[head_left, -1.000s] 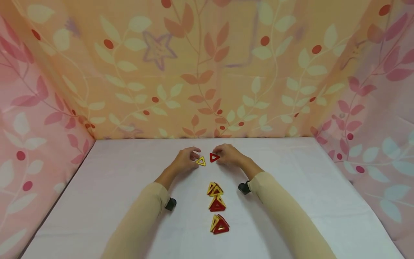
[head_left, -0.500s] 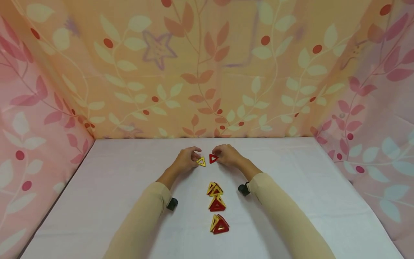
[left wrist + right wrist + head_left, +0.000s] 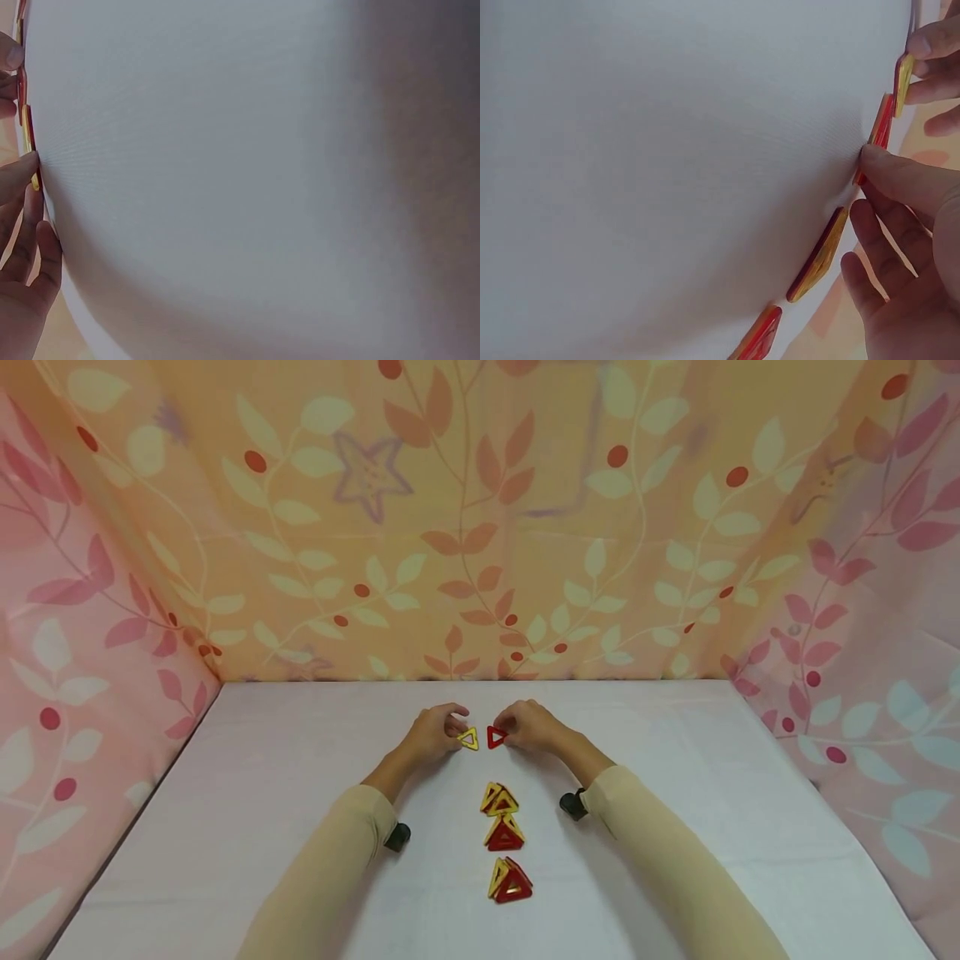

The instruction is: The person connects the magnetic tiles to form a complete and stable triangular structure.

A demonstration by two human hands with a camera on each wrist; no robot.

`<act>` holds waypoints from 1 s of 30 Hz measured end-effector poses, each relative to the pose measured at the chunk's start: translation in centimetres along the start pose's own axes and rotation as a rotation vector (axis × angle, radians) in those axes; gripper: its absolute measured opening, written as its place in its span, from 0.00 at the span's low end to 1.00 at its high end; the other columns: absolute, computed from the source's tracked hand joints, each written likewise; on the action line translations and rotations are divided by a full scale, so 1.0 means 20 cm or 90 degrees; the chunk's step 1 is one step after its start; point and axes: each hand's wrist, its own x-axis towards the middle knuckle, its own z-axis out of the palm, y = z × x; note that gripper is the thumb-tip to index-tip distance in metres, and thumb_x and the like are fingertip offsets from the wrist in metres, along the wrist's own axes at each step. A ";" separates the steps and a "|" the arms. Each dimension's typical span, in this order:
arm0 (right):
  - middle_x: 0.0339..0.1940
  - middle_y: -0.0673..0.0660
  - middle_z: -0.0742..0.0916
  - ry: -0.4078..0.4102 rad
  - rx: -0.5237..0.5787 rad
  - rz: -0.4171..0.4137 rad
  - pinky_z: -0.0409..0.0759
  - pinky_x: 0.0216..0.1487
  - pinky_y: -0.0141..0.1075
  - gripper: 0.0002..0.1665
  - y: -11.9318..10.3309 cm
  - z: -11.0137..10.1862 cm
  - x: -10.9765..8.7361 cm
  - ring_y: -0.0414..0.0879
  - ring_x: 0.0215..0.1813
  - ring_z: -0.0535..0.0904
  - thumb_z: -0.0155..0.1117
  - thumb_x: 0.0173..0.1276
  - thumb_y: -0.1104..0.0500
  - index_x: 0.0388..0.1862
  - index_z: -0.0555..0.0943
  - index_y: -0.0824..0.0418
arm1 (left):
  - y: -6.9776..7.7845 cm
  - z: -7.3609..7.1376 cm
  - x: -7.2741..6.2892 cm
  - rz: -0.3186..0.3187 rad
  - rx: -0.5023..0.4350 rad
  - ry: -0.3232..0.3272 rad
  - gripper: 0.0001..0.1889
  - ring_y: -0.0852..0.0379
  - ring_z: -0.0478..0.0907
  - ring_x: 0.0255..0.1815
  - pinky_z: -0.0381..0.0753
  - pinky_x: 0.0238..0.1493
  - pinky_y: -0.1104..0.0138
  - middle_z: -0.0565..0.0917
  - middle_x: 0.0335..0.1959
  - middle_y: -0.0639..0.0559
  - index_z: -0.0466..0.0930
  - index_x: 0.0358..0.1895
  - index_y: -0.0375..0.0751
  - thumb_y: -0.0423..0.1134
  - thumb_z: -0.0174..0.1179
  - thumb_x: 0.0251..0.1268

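At the far middle of the table, my left hand [image 3: 432, 732] pinches a yellow triangle tile [image 3: 476, 740] with an open centre. My right hand [image 3: 534, 727] pinches a red triangle tile [image 3: 490, 738] of similar size. A narrow gap parts the two tiles in the head view, and their flat sides face each other. Seen edge-on in the left wrist view, the yellow tile [image 3: 28, 127] is between thumb and fingers. The right wrist view shows the thumb on the red tile [image 3: 880, 135], the other fingers loosely bent below.
Nearer the body, red and yellow triangle tiles lie in a column of overlapping clusters: a far cluster [image 3: 500, 803], a middle cluster [image 3: 504, 842] just against it, and a near cluster [image 3: 513, 889] set apart. White cloth [image 3: 300, 735] covers the table; patterned curtains [image 3: 480, 610] enclose it.
The red tile has come slightly toward the body in my right hand, level with the yellow one. My left hand has brought the yellow tile a little nearer too. The clusters stay put.
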 end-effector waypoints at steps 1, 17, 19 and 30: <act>0.45 0.54 0.88 -0.001 -0.006 -0.006 0.78 0.58 0.43 0.16 0.00 0.00 0.00 0.47 0.48 0.80 0.72 0.62 0.66 0.50 0.86 0.64 | 0.00 0.00 0.00 0.002 0.002 -0.002 0.26 0.53 0.82 0.43 0.82 0.49 0.60 0.88 0.43 0.45 0.77 0.58 0.32 0.20 0.68 0.53; 0.44 0.55 0.88 -0.004 -0.018 -0.057 0.80 0.54 0.42 0.15 -0.01 0.03 -0.06 0.46 0.46 0.81 0.70 0.61 0.68 0.48 0.87 0.65 | 0.05 0.05 -0.02 0.020 0.031 -0.028 0.24 0.53 0.83 0.45 0.81 0.51 0.58 0.88 0.44 0.47 0.78 0.58 0.37 0.21 0.68 0.55; 0.44 0.55 0.88 -0.004 -0.016 -0.051 0.80 0.54 0.42 0.15 -0.02 0.03 -0.07 0.46 0.45 0.81 0.70 0.61 0.68 0.48 0.87 0.65 | 0.05 0.05 -0.02 0.019 0.037 -0.028 0.24 0.53 0.83 0.45 0.81 0.51 0.58 0.88 0.44 0.47 0.79 0.57 0.37 0.21 0.68 0.55; 0.44 0.55 0.88 0.002 0.005 -0.039 0.80 0.55 0.43 0.14 -0.03 0.03 -0.08 0.46 0.46 0.81 0.71 0.62 0.68 0.48 0.87 0.65 | 0.04 0.05 -0.01 0.031 0.034 -0.038 0.26 0.53 0.83 0.44 0.83 0.49 0.59 0.87 0.45 0.46 0.78 0.58 0.37 0.21 0.69 0.54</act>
